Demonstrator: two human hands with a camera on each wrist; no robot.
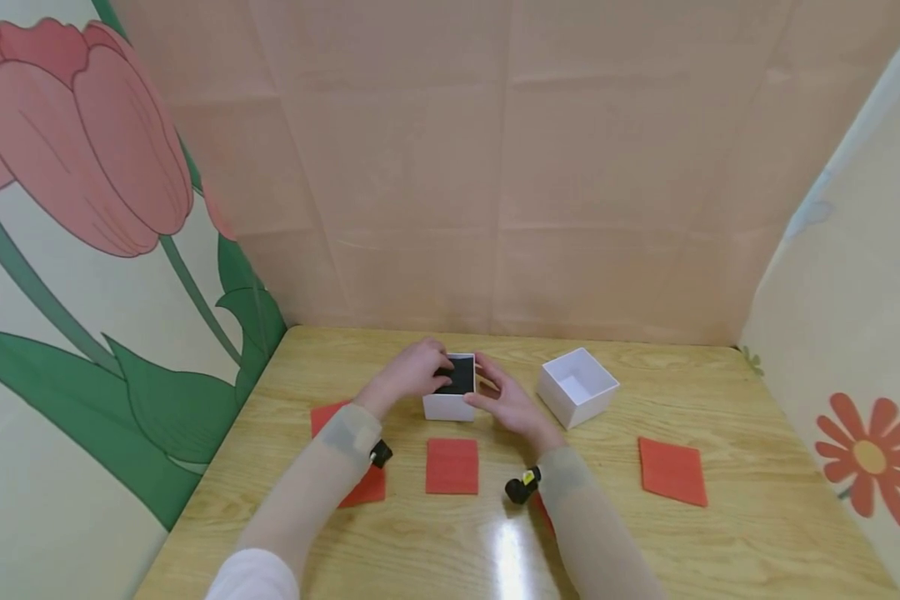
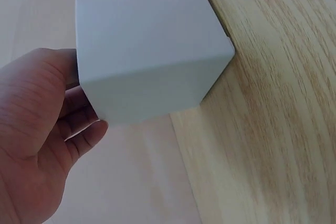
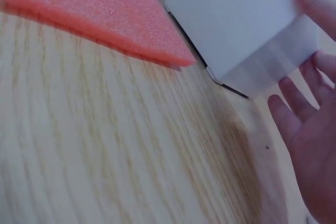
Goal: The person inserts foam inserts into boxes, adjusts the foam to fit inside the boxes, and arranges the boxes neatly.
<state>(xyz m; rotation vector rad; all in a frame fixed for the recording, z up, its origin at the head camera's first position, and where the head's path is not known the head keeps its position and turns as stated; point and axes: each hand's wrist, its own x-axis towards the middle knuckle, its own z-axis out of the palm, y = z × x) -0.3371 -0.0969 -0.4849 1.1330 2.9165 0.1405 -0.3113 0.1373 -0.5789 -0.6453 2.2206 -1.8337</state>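
The right hand (image 1: 512, 400) grasps a white box (image 1: 448, 407), its thumb on the front near the top corner and its fingers spread along the right side; that hold probably serves to steady the box, since the left hand (image 1: 416, 369) reaches over the opposite rim with bent fingers, thumb and forefinger down at the black lining (image 1: 461, 375); whether those fingertips pinch the lining or only press it I cannot tell, as they are partly hidden in the opening. The box thus lies directly between the two hands, open side up, so the lining faces the left fingertips; the upright placing likely keeps the inside easy to reach.

Just beyond the right hand, on its outer side, an empty white box (image 1: 581, 408) stands open and turned cornerwise, perhaps set there to be out of the way; nearer the body than the grip, a red foam square (image 1: 452, 467) lies flat on the table (image 1: 600, 517); more red pieces lie partly hidden beneath each forearm, and another red square (image 1: 672, 472) lies farthest out, well apart from the right hand.
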